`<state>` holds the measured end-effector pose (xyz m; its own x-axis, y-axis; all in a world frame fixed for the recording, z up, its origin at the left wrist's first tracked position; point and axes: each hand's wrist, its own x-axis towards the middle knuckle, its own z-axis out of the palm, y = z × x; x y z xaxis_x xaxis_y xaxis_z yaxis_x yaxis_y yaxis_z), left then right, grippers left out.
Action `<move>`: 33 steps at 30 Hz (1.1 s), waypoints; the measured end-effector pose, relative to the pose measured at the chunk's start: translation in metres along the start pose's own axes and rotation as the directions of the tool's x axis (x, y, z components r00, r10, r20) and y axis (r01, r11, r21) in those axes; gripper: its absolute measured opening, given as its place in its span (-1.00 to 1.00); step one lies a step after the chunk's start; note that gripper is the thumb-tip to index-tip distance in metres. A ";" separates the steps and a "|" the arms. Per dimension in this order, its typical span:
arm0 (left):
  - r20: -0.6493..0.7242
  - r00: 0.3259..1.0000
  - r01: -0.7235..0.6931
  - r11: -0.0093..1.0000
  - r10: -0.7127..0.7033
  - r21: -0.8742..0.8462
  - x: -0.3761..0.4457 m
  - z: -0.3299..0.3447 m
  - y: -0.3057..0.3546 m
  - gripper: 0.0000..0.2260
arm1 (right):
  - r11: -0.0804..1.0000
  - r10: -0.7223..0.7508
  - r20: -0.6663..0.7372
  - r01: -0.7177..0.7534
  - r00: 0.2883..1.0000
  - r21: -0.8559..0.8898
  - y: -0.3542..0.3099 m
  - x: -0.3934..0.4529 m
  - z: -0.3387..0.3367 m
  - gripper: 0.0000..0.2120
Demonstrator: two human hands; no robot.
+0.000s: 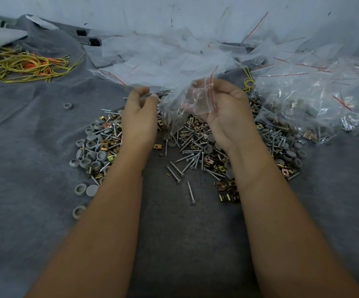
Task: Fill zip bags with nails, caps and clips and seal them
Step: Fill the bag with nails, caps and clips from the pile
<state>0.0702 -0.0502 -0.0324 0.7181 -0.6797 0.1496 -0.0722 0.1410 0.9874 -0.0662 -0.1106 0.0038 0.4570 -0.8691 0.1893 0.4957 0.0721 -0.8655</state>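
My right hand (223,108) holds a clear zip bag (182,100) with a red seal line, fingers curled round its upper part. A few screws and a brass clip show through its lower end. My left hand (139,112) pinches the bag's left edge between thumb and fingers. Both hands hover above a spread heap of silver screws (187,160), grey round caps (92,158) and brass clips (225,190) on grey cloth.
A pile of empty zip bags (163,54) lies behind the hands. Filled bags (316,104) are heaped at the right. Yellow and orange wire ties (23,63) lie at the far left. Loose caps (68,106) dot the grey cloth (23,147).
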 end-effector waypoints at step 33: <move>-0.090 0.986 -0.138 0.988 0.144 0.071 -0.004 0.011 0.001 -0.80 | 0.165 0.082 0.263 0.247 0.961 -0.955 0.008 -0.018 0.006 -0.93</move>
<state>0.0598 -0.0556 -0.0317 0.7595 -0.5849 0.2846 -0.2192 0.1818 0.9586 -0.0658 -0.0919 -0.0043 0.6740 -0.7009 0.2332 -0.5103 -0.6701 -0.5389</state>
